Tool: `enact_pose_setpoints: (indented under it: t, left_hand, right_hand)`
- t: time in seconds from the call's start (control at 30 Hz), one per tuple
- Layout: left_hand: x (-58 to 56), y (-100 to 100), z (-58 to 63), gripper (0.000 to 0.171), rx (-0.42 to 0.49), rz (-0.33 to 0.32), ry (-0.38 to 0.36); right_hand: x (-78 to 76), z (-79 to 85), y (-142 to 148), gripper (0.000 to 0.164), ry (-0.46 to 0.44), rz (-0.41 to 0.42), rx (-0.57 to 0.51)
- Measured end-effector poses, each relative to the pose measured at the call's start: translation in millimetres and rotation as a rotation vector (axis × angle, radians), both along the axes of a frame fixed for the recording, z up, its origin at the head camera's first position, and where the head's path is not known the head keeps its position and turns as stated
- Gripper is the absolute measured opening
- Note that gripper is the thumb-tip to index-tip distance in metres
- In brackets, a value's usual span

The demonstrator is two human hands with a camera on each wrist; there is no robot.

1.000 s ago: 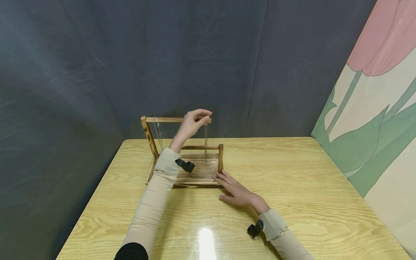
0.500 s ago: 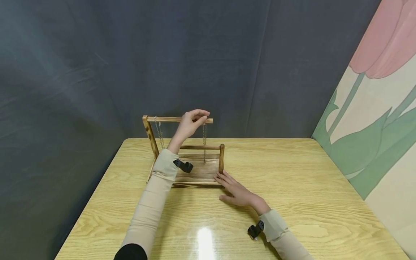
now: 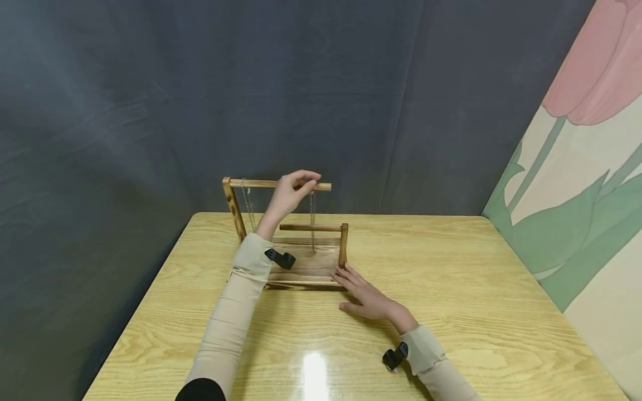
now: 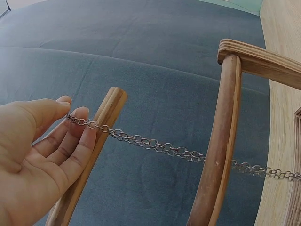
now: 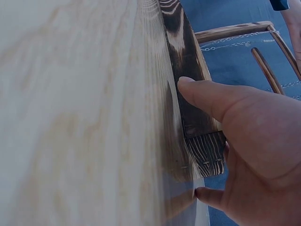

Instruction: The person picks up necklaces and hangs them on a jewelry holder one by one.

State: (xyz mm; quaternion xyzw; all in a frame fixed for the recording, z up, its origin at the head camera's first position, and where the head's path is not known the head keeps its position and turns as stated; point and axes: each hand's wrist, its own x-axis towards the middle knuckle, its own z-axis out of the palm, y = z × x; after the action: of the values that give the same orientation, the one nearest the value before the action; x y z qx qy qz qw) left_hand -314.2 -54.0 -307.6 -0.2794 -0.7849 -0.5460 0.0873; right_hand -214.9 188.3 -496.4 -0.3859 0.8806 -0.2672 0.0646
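A wooden stand [image 3: 343, 245] has a flat base, two side posts of unequal height and two horizontal bars. At the upper bar [image 3: 253, 183], my left hand [image 3: 287, 195] pinches the end of a metal chain [image 4: 160, 147] between thumb and fingers, near the bar's free right end. The chain hangs past the lower bar [image 4: 218, 132] towards the base. A second chain [image 3: 248, 203] hangs at the left end of the upper bar. My right hand [image 3: 368, 298] rests with extended fingers on the base's front right corner [image 5: 204, 153]. Some of its fingertips are hidden in the right wrist view.
The stand is on a light wooden table [image 3: 451, 267] near its back left. Behind hangs a dark blue curtain [image 3: 321, 100]; a wall with a painted tulip [image 3: 577, 195] borders the right side. A black wrist camera [image 3: 281, 258] sits on the left cuff.
The left hand and the pinched chain have slid a little left along the upper bar, away from its free end. The right hand stays at the corner. The head view has shifted slightly.
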Motion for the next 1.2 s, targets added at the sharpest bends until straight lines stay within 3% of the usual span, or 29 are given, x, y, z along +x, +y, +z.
enact_pose_setpoints:
  t: [0.23,0.77,1.0,1.2]
  left_hand:
    - [-17.7,-3,-19.2,0.026,0.021,0.020,-0.007]
    - [-15.0,-8,-19.5,0.026,0.036,0.032,0.008]
    - [13.7,-8,4.4,0.025,0.020,0.031,0.014]
    - [13.9,-11,5.9,0.026,0.036,0.037,0.009]
  right_hand:
    - [3.1,-1.0,3,0.069,0.000,0.001,-0.013]
    - [6.3,0.1,6,0.069,-0.003,0.006,-0.026]
    - [6.4,1.2,5,0.069,0.012,0.014,-0.020]
    - [6.7,3.8,6,0.069,0.009,0.020,-0.016]
